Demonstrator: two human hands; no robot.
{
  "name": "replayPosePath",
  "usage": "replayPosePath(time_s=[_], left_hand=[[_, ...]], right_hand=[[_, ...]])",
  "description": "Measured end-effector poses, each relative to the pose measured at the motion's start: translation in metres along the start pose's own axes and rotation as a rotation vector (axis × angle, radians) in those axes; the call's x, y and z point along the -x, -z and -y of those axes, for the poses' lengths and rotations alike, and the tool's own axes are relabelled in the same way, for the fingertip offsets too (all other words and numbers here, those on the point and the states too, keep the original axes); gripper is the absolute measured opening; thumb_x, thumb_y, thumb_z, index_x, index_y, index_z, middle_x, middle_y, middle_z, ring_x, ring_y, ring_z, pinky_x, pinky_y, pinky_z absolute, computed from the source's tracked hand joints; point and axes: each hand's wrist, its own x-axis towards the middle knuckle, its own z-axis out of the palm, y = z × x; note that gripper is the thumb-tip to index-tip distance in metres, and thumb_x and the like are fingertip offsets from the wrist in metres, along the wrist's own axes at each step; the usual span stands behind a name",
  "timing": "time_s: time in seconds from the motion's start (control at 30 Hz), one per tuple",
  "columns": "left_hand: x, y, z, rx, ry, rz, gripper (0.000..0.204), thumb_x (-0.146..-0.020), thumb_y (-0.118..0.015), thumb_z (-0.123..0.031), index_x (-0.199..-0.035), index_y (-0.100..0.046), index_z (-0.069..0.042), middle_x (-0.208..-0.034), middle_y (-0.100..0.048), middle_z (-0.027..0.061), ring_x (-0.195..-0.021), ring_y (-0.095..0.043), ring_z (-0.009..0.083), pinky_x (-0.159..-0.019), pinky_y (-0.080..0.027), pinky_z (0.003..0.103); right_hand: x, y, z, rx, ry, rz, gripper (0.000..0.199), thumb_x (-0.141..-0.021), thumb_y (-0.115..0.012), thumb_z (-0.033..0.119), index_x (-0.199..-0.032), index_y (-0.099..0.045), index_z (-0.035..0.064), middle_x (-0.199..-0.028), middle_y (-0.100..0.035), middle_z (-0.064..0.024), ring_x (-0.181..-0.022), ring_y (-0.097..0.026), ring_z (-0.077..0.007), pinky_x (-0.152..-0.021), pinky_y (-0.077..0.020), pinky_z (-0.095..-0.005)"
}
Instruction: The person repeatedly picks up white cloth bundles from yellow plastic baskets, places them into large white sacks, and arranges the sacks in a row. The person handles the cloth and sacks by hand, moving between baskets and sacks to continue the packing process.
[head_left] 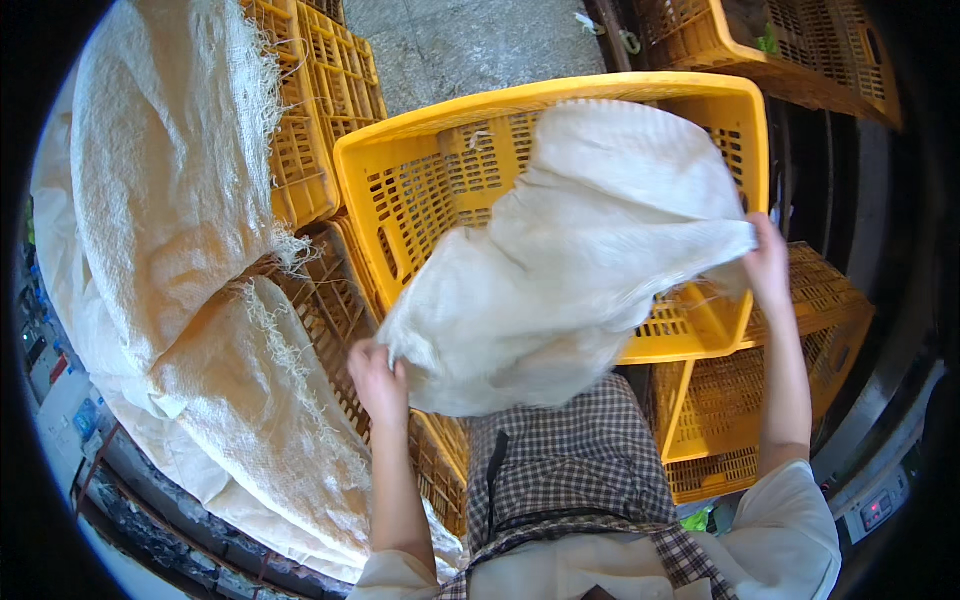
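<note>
A white woven cloth [590, 230], maybe a sack, is stretched between my two hands over a yellow plastic crate [420, 200] with slotted walls. My left hand [380, 383] grips one corner at the crate's near left. On the far side of the cloth, my right hand [768, 262] pinches another corner beside the crate's right wall. The cloth sags and billows in the middle, and its lower part is blurred. It hides much of the crate's floor and part of its near rim.
Off-white woven sacking [170, 200] with frayed edges drapes over things at the left. More yellow crates stand around: stacked crates [310, 110] at the far left, a crate [740, 50] at the far right, and lower crates [730, 400] at the near right. Grey concrete floor [460, 50] shows beyond.
</note>
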Motion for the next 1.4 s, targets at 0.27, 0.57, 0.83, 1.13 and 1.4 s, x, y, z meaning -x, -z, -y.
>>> replayPosePath(time_s=[0.27,0.57,0.83,1.13,1.4], left_hand=[[-0.093,-0.027,-0.012,-0.017,0.159,0.028,0.029,-0.088,-0.053,-0.035,-0.097,-0.059,-0.009,-0.067,-0.055,0.0108,-0.063,-0.057,0.0263,-0.059,-0.048,0.040],[-0.252,-0.007,-0.087,2.115,0.384,-0.235,0.038,-0.096,-0.041,-0.031,-0.121,-0.042,-0.002,-0.121,-0.050,0.0124,-0.110,-0.048,0.0227,-0.096,-0.039,0.039],[-0.336,-0.038,-0.075,0.335,-0.084,-0.133,0.076,-0.086,-0.049,-0.053,-0.137,-0.030,0.000,-0.136,-0.040,0.0236,-0.127,-0.038,0.0352,-0.103,-0.030,0.039],[-0.328,-0.028,-0.084,0.445,-0.307,-0.003,0.069,-0.084,-0.051,-0.056,-0.130,-0.044,-0.005,-0.120,-0.055,0.0214,-0.116,-0.050,0.0340,-0.096,-0.039,0.037],[-0.261,-0.095,-0.045,1.546,0.267,0.448,0.065,-0.088,-0.053,-0.045,-0.133,-0.038,-0.001,-0.129,-0.049,0.0154,-0.115,-0.049,0.0278,-0.096,-0.040,0.037]], right_hand=[[-0.019,0.090,-0.081,0.849,-0.314,-0.227,0.030,-0.089,-0.050,0.017,-0.117,-0.056,0.0077,-0.105,-0.057,-0.0159,-0.103,-0.055,-0.0334,-0.082,-0.0461,-0.0390],[-0.131,0.075,-0.016,-1.153,0.026,-0.346,0.033,-0.093,-0.044,0.009,-0.125,-0.044,-0.0005,-0.122,-0.052,-0.0128,-0.112,-0.051,-0.0230,-0.098,-0.0396,-0.0366],[-0.150,-0.005,0.018,0.551,0.230,-0.362,0.075,-0.079,-0.066,0.031,-0.140,-0.027,0.0105,-0.119,-0.050,-0.0197,-0.112,-0.050,-0.0330,-0.092,-0.0444,-0.0403],[-0.149,0.014,-0.074,0.110,0.090,-0.344,0.038,-0.083,-0.054,0.005,-0.121,-0.050,0.0072,-0.122,-0.053,-0.0131,-0.111,-0.053,-0.0274,-0.091,-0.0435,-0.0360],[-0.151,0.075,-0.147,-0.714,-0.437,-0.006,0.048,-0.086,-0.060,0.029,-0.125,-0.049,0.0042,-0.117,-0.055,-0.0123,-0.106,-0.054,-0.0218,-0.090,-0.0438,-0.0323]])
